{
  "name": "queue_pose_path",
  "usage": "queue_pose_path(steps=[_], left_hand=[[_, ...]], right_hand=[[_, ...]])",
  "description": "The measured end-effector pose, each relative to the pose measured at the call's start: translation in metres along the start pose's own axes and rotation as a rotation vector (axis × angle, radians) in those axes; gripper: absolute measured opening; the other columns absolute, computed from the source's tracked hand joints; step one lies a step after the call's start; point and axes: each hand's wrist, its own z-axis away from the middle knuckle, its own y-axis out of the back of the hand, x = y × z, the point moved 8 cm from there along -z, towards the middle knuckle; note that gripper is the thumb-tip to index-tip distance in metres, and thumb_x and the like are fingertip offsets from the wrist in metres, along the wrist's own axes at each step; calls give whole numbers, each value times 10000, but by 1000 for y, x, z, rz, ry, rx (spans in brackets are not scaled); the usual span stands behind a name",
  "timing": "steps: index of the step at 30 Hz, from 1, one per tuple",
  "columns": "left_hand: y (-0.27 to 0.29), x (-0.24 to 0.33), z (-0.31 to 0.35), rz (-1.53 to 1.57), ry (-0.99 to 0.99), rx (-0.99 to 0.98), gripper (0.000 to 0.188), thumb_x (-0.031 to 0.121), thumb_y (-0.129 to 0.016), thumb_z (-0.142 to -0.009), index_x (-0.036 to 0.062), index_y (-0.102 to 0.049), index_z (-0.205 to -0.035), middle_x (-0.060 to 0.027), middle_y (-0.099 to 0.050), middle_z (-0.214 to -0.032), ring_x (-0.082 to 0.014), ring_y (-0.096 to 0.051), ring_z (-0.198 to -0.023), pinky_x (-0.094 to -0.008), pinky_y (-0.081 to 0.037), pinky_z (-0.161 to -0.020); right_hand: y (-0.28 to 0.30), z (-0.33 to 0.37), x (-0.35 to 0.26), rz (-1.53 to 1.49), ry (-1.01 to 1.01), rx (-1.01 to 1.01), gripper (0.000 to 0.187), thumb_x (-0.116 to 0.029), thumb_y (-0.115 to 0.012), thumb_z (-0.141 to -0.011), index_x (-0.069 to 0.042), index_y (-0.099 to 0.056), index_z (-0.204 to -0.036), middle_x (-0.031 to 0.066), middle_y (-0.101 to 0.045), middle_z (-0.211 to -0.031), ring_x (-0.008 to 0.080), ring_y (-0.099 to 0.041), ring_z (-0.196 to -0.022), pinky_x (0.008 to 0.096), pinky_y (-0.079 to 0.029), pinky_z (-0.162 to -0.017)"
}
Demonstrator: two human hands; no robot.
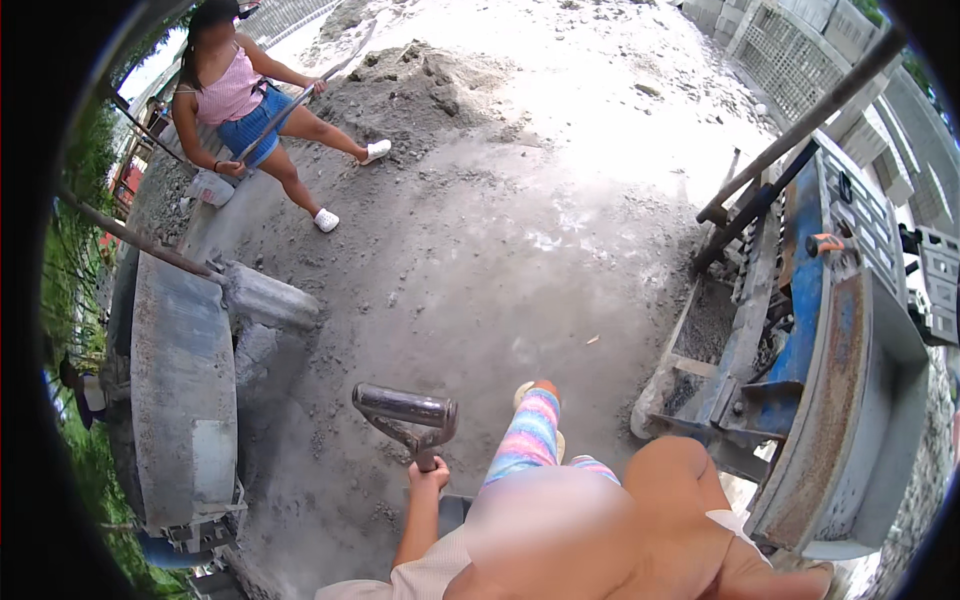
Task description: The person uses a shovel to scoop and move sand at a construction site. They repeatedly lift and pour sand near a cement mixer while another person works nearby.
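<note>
My left hand point(430, 476) is closed around the shaft just below the dark D-shaped grip of a shovel point(405, 405). The grip points up and away from me. A grey flat piece shows beside my left forearm, partly hidden, and I cannot tell if it is the blade. Bare skin close to the camera, apparently my right arm point(675, 475), fills the lower right, and a pale blur covers part of it. The fingers of my right hand cannot be made out. Below me, a striped legging point(530, 435) covers a leg standing on the grey ground.
A large metal drum point(185, 370) with a pole stands at left. To the right is a blue and rusty metal machine point(800, 290) with a long bar. A person point(235, 100) at far left holds a long handle. Grey rubble point(430, 85) and concrete blocks point(890, 160) lie farther off.
</note>
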Motion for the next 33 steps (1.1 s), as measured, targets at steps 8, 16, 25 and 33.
queue_pose_path(steps=[8,16,25,33], left_hand=[[-84,-16,-91,-1054,-392,-274,110,110,-460,-823,57,-556,-832,-32,-565,-802,-147,-563,-671,-300,-486,-567],[-281,-150,-54,-237,-34,236,209,81,-465,-788,31,-571,-962,-56,-578,-909,-124,-540,-732,-281,-474,-603],[-483,-274,-32,-660,-71,44,164,144,-582,-757,85,-578,-910,-38,-601,-871,-138,-568,-759,-298,-496,-691],[-666,-389,7,-675,-183,-51,44,154,-539,-772,112,-527,-762,-20,-582,-742,-183,-572,-692,-309,-488,-683]], right_hand=[[161,-38,-48,90,-243,482,901,-689,-297,-808,140,-547,-1060,321,-511,-1106,415,-487,-1023,465,-408,-798],[346,-103,-89,623,-46,-59,763,-629,-280,-845,39,-575,-1067,261,-562,-1062,410,-489,-1036,475,-369,-843],[538,-103,-178,906,-172,195,717,-619,-311,-845,-8,-502,-1167,178,-487,-1191,332,-472,-1061,443,-340,-919],[772,-20,-110,1436,-1432,428,633,-220,-643,-730,-26,-335,-1248,193,-593,-788,361,-583,-745,409,-456,-669]])
